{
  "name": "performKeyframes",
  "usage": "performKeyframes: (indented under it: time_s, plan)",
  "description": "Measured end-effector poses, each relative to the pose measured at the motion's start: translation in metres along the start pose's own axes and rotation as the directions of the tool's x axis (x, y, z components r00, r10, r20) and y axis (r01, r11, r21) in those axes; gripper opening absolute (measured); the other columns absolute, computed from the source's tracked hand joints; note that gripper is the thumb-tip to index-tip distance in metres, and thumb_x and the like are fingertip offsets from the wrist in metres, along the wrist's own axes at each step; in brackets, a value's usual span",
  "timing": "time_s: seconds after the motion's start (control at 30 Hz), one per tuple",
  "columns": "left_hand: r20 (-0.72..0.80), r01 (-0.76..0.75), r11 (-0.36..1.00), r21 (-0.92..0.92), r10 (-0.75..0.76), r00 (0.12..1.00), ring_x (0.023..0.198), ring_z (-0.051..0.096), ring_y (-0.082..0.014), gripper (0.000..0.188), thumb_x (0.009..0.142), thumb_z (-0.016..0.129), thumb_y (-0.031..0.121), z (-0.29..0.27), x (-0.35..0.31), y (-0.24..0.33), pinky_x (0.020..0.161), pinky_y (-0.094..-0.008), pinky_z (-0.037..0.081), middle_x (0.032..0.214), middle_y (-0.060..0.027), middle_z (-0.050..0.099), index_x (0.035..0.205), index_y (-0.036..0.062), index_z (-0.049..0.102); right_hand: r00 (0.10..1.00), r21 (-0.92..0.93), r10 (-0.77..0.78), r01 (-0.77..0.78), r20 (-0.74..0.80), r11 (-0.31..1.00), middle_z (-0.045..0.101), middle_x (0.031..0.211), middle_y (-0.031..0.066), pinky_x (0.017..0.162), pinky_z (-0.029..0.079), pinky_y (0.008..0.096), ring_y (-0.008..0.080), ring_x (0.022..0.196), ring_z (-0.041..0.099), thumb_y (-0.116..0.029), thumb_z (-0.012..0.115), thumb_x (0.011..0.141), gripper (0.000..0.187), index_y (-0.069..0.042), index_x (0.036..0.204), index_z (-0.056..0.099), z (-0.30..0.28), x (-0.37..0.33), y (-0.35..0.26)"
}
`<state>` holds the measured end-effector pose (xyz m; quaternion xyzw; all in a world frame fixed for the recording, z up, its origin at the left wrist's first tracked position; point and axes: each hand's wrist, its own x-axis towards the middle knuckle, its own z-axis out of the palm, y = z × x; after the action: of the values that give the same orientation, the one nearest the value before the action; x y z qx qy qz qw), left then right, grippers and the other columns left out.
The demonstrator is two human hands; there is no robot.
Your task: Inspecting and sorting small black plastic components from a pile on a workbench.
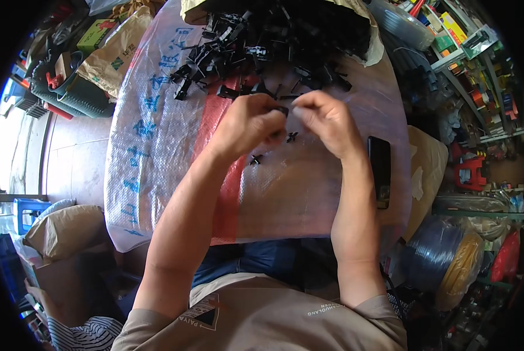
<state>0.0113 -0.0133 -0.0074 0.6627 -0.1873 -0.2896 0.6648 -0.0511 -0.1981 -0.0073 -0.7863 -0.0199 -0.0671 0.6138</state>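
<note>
Head view, left hand: fingers curled on a small black plastic part above the woven sheet
Right hand: fingertips bunched beside it; cannot tell whether gripping
Black parts pile: beyond both hands
Phone: beside right forearm
Part's outline: mostly hidden by fingers

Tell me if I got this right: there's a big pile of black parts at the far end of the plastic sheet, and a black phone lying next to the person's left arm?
Almost! The black phone lies next to the right arm, as the head view shows. The pile of black parts is at the far end of the plastic sheet.
</note>
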Motion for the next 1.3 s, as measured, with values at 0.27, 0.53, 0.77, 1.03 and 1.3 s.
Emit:
performKeyframes:
  time_s: [0.27,0.53,0.77,1.03,1.3]
  plan:
    - [-0.056,0.037,0.822,-0.569,-0.083,0.995,0.059,0.058,-0.0155,0.014,0.09,0.06,0.016,-0.02,0.008,-0.003,0.053,-0.0271,0.046,0.076,-0.0083,0.063,0.09,0.0018,0.06,0.915,-0.588,-0.306,0.1,-0.262,0.802,0.065,0.088,0.0137,0.066,0.049,0.0364,0.032,0.078,0.064,-0.007,0.065,0.079,0.015,-0.005,0.094,0.064,-0.001,0.007,0.022]
    - [-0.057,-0.361,0.926,0.113,0.368,0.928,0.092,0.059,-0.0101,0.038,0.082,0.073,0.013,0.002,-0.004,0.008,0.079,-0.0265,0.049,0.098,-0.0051,0.067,0.116,-0.0016,0.061,0.944,0.271,0.179,-0.103,-0.275,0.957,0.047,0.067,-0.0063,0.048,0.032,0.0188,0.002,0.057,0.042,-0.022,0.057,0.095,0.017,-0.008,0.087,0.06,-0.002,-0.002,-0.02]
    - [0.074,-0.463,0.771,0.438,0.482,0.873,0.077,0.062,-0.0211,0.047,0.077,0.078,0.019,0.012,-0.011,0.011,0.07,-0.0312,0.05,0.095,-0.0148,0.064,0.115,-0.0026,0.061,0.962,0.25,0.127,-0.065,-0.241,0.966,0.047,0.065,-0.0063,0.046,0.031,0.0208,0.0022,0.055,0.04,-0.021,0.058,0.093,0.017,-0.007,0.084,0.058,0.009,0.0,-0.008]
    - [0.003,-0.392,0.845,0.365,0.42,0.908,0.082,0.065,-0.023,0.033,0.08,0.071,0.012,0.018,-0.012,0.008,0.071,-0.0315,0.051,0.09,-0.0154,0.066,0.108,-0.0013,0.06,0.971,0.249,0.153,-0.105,-0.182,0.963,0.048,0.067,-0.0059,0.047,0.033,0.0197,0.002,0.057,0.042,-0.022,0.057,0.095,0.016,-0.006,0.09,0.059,0.013,-0.002,-0.014]
    - [-0.164,-0.408,0.889,0.207,0.443,0.881,0.073,0.063,-0.0147,0.018,0.084,0.065,0.011,0.009,-0.001,-0.005,0.065,-0.0278,0.049,0.084,-0.0111,0.067,0.097,-0.0012,0.061,0.992,0.315,-0.097,0.117,-0.079,0.942,0.063,0.084,0.0017,0.068,0.048,0.0219,0.008,0.072,0.058,-0.007,0.06,0.09,0.018,-0.002,0.107,0.063,0.014,0.0,-0.003]
